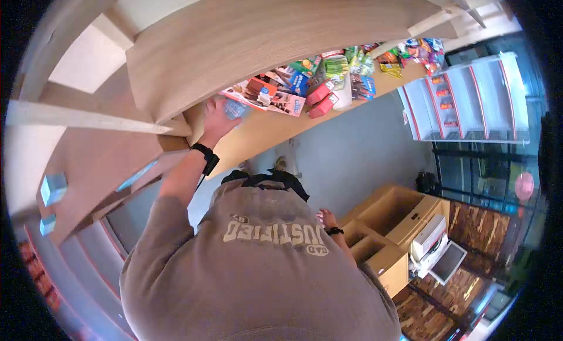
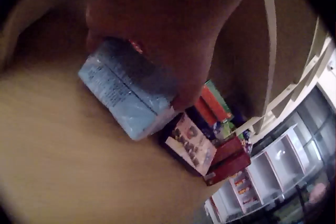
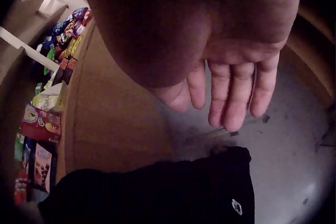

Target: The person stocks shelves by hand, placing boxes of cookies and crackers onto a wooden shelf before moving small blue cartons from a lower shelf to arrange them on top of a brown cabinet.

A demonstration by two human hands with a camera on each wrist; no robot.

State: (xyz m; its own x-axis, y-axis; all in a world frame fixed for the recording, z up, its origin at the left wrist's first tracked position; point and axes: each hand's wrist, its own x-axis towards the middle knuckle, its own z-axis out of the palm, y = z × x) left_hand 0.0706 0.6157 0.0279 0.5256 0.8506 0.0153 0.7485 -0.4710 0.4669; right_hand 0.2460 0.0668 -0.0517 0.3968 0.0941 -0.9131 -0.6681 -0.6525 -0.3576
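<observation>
My left hand (image 1: 217, 121) reaches to the left end of the wooden shelf and grips a light blue package (image 1: 236, 110) from above. In the left wrist view the package (image 2: 123, 100) is a block in shiny wrap with small print, and my thumb and fingers lie on opposite sides of it. Just beyond it lie a flat box with a picture of dark treats (image 2: 191, 142) and a red box (image 2: 228, 158). My right hand (image 3: 236, 61) hangs beside my body with loose fingers, holding nothing; the head view shows it near my waist (image 1: 326, 219).
Snack boxes and bags (image 1: 293, 83) crowd the shelf (image 1: 270, 122) towards the right. An upper wooden board (image 1: 264, 36) overhangs it. Beyond stands a white rack (image 1: 469, 100) with a few orange-red items. A wooden counter (image 1: 393, 270) with a screen (image 1: 448, 262) is behind on the right.
</observation>
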